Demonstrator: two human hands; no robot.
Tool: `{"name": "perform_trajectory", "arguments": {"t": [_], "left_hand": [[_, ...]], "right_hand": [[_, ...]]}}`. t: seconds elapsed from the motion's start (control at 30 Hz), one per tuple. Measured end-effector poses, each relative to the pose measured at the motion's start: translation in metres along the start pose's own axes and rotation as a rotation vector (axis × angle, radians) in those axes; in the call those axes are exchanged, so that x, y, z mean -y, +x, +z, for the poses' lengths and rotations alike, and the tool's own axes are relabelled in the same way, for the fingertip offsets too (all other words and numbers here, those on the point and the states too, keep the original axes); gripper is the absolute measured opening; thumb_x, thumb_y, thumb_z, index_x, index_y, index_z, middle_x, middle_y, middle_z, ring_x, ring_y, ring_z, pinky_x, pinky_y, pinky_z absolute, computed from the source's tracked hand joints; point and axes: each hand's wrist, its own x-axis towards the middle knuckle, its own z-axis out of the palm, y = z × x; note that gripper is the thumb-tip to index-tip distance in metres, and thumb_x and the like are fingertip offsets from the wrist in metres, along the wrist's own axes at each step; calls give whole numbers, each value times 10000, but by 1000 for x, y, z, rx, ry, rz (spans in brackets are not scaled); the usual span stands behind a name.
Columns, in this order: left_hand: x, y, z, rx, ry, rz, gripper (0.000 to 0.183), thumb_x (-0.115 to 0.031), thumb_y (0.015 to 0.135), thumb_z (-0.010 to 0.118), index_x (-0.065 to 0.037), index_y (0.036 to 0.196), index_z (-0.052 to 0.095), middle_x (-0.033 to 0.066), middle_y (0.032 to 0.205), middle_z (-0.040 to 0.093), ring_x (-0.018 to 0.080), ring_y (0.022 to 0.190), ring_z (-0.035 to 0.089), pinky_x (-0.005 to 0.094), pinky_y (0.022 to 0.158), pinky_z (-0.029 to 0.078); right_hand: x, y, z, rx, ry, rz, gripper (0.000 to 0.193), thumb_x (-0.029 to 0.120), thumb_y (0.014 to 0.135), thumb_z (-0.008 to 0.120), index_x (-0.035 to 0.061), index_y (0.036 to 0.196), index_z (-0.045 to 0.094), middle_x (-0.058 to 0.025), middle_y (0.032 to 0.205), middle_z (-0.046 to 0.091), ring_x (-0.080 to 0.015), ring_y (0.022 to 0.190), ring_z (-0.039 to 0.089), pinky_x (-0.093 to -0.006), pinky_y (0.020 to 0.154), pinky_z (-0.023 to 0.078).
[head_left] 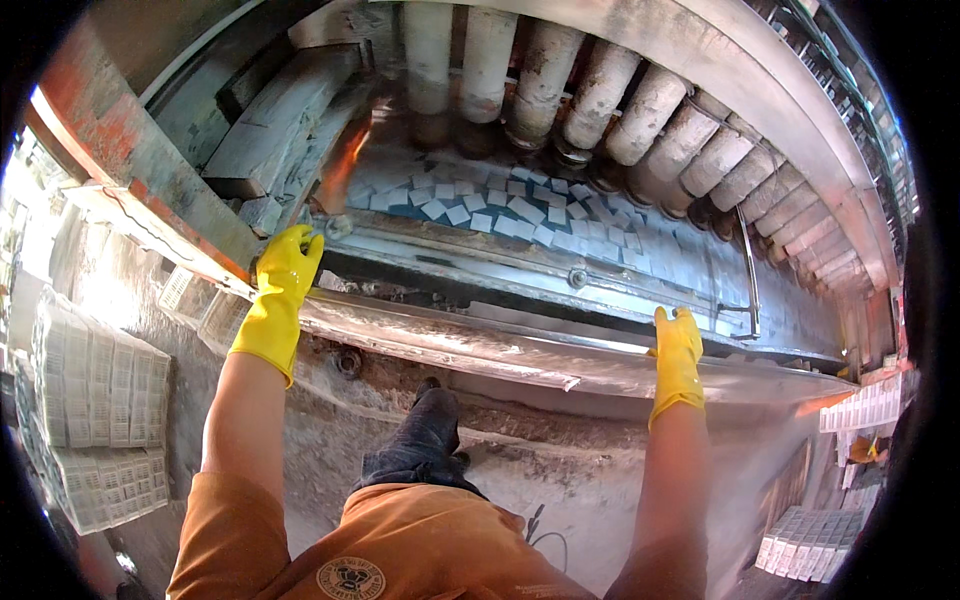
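Both my hands wear yellow rubber gloves. My left hand (285,272) grips the left end of a long shiny metal rail (480,345) along the front of a large machine. My right hand (677,345) rests on the same rail further right, fingers curled over its edge. Behind the rail lies a metal trough (470,262) holding several small pale square tiles (500,205) spread in shallow water. Above them runs a row of thick grey rollers (600,95).
A rusty red-painted metal frame (120,150) borders the machine at the left. White plastic crates (95,390) are stacked on the floor at the left, more crates (810,535) at the lower right. My dark boot (428,420) stands on the wet concrete floor (560,470).
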Motion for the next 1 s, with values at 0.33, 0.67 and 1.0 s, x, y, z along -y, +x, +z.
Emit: {"name": "perform_trajectory", "arguments": {"t": [0.33,0.67,1.0], "left_hand": [[1,2,5,-27,7,40,366,-360,922,750,-69,1144,744,152,1030,769,329,962,734,408,844,566],[-2,11,10,3,26,4,364,-353,938,734,-61,1155,742,147,1055,773,318,981,737,408,872,566],[-2,29,8,11,32,-20,368,-337,931,743,-41,1150,745,150,1054,774,322,981,737,396,882,565]], "right_hand": [[-13,15,8,-34,-14,-32,616,442,967,638,0,1394,606,-223,1299,689,-325,794,772,-389,773,630],[-5,24,6,-31,-89,-17,606,454,983,615,6,1391,609,-192,1277,715,-290,742,779,-374,855,582],[2,54,20,-43,-170,-21,638,536,951,620,50,1364,643,-208,1334,684,-384,1230,655,-442,1049,494]]}}
